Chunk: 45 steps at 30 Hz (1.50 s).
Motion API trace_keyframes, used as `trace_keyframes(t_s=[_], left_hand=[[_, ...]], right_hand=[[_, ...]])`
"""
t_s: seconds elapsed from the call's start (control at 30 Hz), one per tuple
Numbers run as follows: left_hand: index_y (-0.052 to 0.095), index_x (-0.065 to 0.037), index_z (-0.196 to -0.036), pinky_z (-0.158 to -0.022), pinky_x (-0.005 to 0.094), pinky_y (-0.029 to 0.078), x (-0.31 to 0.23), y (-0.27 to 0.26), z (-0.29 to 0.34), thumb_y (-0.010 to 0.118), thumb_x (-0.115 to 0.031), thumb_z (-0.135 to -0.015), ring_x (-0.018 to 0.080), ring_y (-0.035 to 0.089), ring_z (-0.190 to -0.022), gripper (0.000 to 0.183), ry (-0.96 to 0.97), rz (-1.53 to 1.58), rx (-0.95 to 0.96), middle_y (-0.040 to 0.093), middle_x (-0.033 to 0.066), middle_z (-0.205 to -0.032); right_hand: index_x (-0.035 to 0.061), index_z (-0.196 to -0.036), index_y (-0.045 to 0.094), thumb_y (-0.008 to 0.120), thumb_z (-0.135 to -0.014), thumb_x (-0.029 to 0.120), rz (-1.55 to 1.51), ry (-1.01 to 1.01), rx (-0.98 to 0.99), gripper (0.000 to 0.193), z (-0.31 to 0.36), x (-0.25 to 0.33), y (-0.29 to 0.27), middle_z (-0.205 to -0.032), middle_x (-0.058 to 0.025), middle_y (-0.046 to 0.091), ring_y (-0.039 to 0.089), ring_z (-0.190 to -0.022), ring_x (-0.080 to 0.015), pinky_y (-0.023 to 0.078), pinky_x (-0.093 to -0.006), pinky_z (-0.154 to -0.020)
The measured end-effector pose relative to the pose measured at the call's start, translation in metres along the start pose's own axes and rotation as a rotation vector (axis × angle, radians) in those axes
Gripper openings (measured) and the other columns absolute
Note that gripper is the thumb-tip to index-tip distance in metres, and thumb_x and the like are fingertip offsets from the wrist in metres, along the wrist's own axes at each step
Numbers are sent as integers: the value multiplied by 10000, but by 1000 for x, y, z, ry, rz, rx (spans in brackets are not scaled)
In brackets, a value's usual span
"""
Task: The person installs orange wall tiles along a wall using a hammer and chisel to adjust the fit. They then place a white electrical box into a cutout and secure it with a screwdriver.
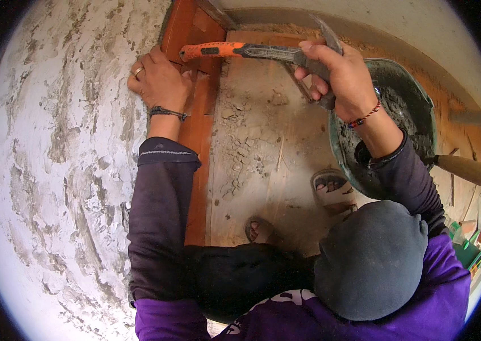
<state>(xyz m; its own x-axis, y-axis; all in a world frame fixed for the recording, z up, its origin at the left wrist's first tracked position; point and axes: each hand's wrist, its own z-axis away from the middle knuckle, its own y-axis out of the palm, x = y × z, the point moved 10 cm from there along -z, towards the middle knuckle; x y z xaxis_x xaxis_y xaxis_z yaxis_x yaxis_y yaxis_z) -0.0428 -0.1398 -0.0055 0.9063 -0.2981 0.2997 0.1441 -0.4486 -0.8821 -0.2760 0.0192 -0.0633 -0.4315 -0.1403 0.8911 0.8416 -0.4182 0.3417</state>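
My right hand (343,74) is closed round the metal head of a hammer (269,52). Its orange and black handle points left, with the butt end at the reddish-brown wooden boards (199,108) beside the rough white wall. My left hand (164,82) wears a ring and lies where the boards meet the wall, just below the handle's end. Its fingers are spread, and some fingertips are hidden. Both sleeves are dark, with bracelets at the wrists.
A dark green tub (385,102) of wet grey mortar stands at the right. Beside it juts a tool's wooden handle (463,170). Crumbled debris (246,136) lies on the floor near my sandalled feet. The plaster wall (64,159) fills the left; a container of tools (473,250) is lower right.
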Motion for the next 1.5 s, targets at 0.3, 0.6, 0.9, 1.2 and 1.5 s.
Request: trace_keyframes(t_s=[0.3,0.6,0.9,1.2,1.5], left_hand=[[505,-54,-1236,-983,507,317,-13,-15,9,792,-390,-652,342,440,-1193,732,152,11,-97,509,139,-1265],[374,15,-1390,-1153,494,85,-64,50,60,571,-487,-833,341,171,-1418,776,535,-270,244,276,202,-1494],[330,-49,-1436,-1161,488,35,-54,76,60,449,-534,-905,334,140,-1432,729,531,-621,358,248,192,-1514],[385,-57,-1410,-1154,501,83,-52,80,58,458,-503,-905,344,193,-1416,677,537,-596,313,289,210,-1491],[362,-34,-1419,-1154,498,80,-56,74,58,449,-486,-914,344,201,-1415,683,524,-603,345,281,212,-1496]], right_hand=[[-15,-1078,546,573,-875,166,-24,14,-20,273,3,-6,-5,-746,-155,622,409,-426,-104,403,-273,-437],[-6,-1096,559,576,-878,180,-79,-75,-124,287,2,8,-14,-764,-152,633,416,-453,-105,409,-279,-464],[-13,-1099,546,569,-879,178,-107,-26,-104,292,0,-14,2,-758,-150,629,422,-469,-105,414,-288,-478],[-34,-1109,526,568,-870,182,-145,4,-105,325,6,-23,1,-768,-160,617,421,-460,-117,418,-296,-467],[-26,-1101,525,562,-872,172,-158,9,-117,305,12,-30,-2,-764,-167,615,416,-444,-119,416,-299,-462]])
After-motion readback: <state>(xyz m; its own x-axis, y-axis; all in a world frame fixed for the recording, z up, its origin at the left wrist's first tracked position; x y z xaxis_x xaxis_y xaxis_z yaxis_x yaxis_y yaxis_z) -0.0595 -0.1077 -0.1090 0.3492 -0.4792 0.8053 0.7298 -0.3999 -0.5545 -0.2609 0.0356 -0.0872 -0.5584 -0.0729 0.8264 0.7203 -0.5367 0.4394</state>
